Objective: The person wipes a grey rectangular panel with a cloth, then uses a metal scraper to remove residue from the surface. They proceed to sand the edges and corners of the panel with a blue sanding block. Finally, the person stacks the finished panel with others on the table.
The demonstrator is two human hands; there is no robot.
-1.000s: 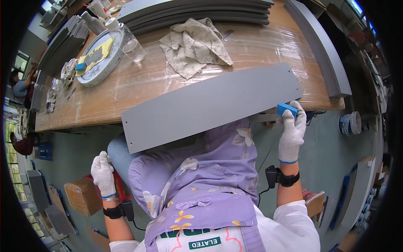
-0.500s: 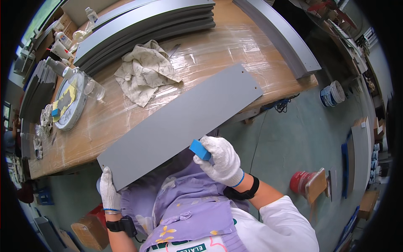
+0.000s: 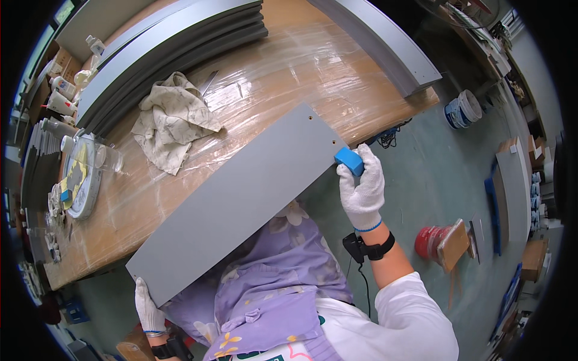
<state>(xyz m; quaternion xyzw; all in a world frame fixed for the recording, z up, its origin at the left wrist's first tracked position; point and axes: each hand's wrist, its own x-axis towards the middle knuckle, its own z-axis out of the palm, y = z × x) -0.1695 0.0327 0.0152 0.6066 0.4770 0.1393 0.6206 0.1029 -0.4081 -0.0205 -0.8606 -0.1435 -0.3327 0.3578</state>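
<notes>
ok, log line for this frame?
left hand: holds grey panel corner | right hand: blue block on panel edge | panel: on table

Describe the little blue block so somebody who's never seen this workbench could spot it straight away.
Start at the long wooden workbench, then find the flat grey panel lying slantwise over its near edge. At the panel's right edge, the white-gloved right hand presses a small blue block against it. It is the only bright blue thing touching the panel.

white gloves, black wrist straps, white sleeve, purple floral apron.
</notes>
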